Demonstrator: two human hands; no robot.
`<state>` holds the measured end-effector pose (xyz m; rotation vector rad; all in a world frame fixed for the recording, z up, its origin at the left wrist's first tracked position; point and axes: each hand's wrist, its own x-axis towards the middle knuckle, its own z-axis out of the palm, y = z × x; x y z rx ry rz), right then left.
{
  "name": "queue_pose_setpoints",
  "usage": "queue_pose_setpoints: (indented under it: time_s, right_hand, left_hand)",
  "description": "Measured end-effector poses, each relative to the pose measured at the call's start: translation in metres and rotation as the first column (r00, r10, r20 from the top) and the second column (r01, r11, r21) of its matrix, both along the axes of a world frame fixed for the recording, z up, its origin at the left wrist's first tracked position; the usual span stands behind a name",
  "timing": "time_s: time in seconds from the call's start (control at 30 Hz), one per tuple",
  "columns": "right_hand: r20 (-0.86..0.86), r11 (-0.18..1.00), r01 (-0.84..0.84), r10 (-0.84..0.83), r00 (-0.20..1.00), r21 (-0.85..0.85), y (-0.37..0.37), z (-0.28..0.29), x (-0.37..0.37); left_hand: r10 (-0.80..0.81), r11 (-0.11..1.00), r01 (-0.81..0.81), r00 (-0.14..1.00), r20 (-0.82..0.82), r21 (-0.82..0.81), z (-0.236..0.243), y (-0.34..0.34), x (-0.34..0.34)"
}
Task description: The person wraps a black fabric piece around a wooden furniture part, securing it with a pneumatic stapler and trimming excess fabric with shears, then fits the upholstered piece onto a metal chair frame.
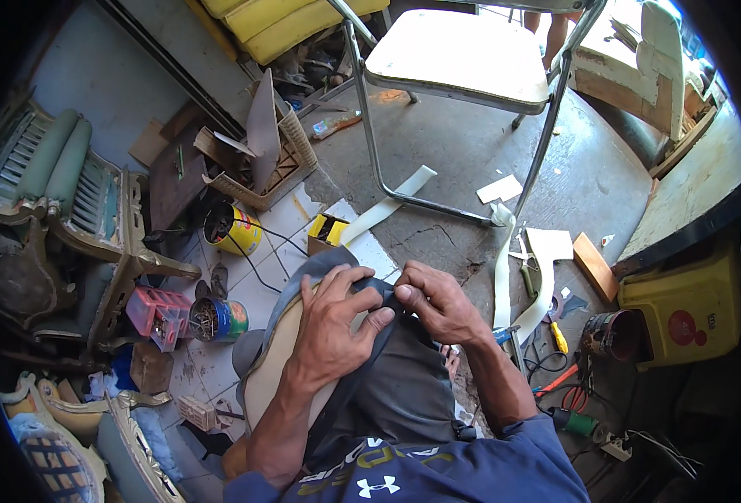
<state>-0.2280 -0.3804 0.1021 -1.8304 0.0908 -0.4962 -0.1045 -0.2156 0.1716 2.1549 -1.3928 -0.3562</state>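
Nearest, a cream pad (274, 360) with a curved edge lies across the seated person's lap, dark cloth (316, 267) along its rim; the lap seems to serve as a table, keeping the work close to both hands. The left hand (334, 323) lies over the cloth at the pad's far side, fingers spread, probably to keep it steady; whether its thumb and forefinger pinch anything cannot be told. The right hand (440, 303) has a narrow grip, thumb and forefinger closed on the edge of the cloth just beside the left, likely so the edge stays taut between them.

On the floor around the person, a can of small metal pieces (211, 318), a pink box (154, 318) and a yellow can (243, 233) stand to the left, seemingly within easy reach. To the right lie a yellow screwdriver (560, 338), a wooden block (595, 267) and pale strips (541, 289), laid down loosely, as if for quick picking up.

Farther off, a basket (297, 151) holds flat boards upright, perhaps to save floor space. Beyond the pale strips, a metal-framed chair (458, 59) stands on the concrete.
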Motion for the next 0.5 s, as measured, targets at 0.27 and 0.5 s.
queue_pose_setpoints:
  time_s: [0.27, 0.5]
  right_hand:
    - [0.029, 0.967, 0.246, -0.245, 0.969, -0.068, 0.016, 0.007, 0.012]
    - [0.001, 0.752, 0.238, -0.303, 0.953, 0.615, 0.054, -0.002, 0.028]
  left_hand:
    - [0.046, 0.990, -0.032, 0.994, 0.104, -0.137, -0.015, -0.002, 0.010]
    - [0.210, 0.958, -0.166, 0.962, 0.177, -0.235, -0.018, -0.003, 0.003]
